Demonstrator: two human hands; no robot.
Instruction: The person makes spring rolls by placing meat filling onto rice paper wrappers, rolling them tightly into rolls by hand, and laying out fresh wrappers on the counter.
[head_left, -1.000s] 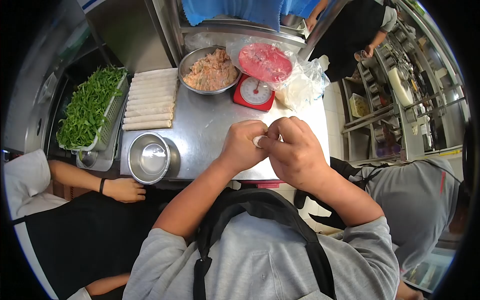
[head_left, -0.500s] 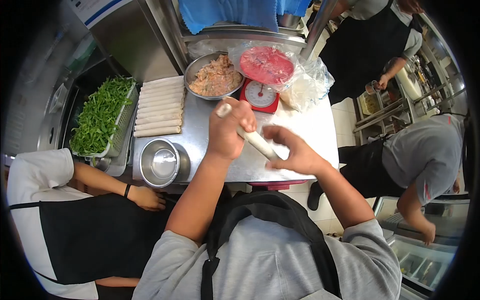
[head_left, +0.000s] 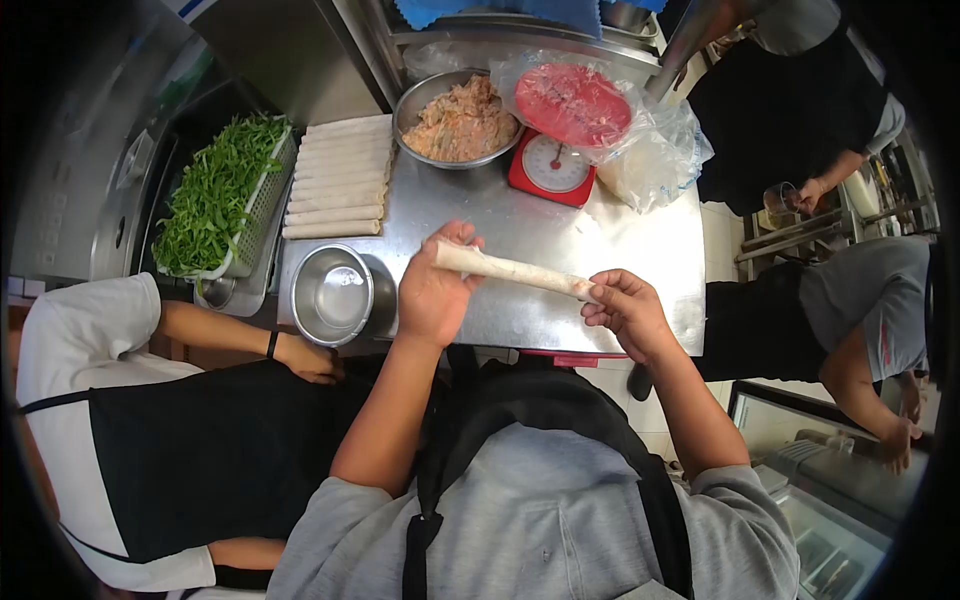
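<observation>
A long, pale spring roll (head_left: pixel 515 271) is held above the steel table (head_left: pixel 520 318), its right end a little lower than its left. My left hand (head_left: pixel 436 292) is closed around the left end, thumb side up. At the other end, the fingertips of my right hand (head_left: pixel 630 312) pinch the tip, where some orange filling shows. Several finished spring rolls (head_left: pixel 337 178) lie stacked in a row at the table's left. Beyond my hands stands a metal bowl (head_left: pixel 405 105) of minced filling (head_left: pixel 462 122).
A red scale (head_left: pixel 553 165) with a plastic-covered pan stands behind, beside a plastic bag (head_left: pixel 655 160). An empty steel bowl (head_left: pixel 332 295) sits at the front left. Cut greens (head_left: pixel 222 195) fill a basket (head_left: pixel 262 210). A co-worker (head_left: pixel 190 430) stands close left; two people are at right.
The spring roll has turned from a steep slant to nearly level. My right hand has closed on its right end, and my left hand now grips only the left end.
</observation>
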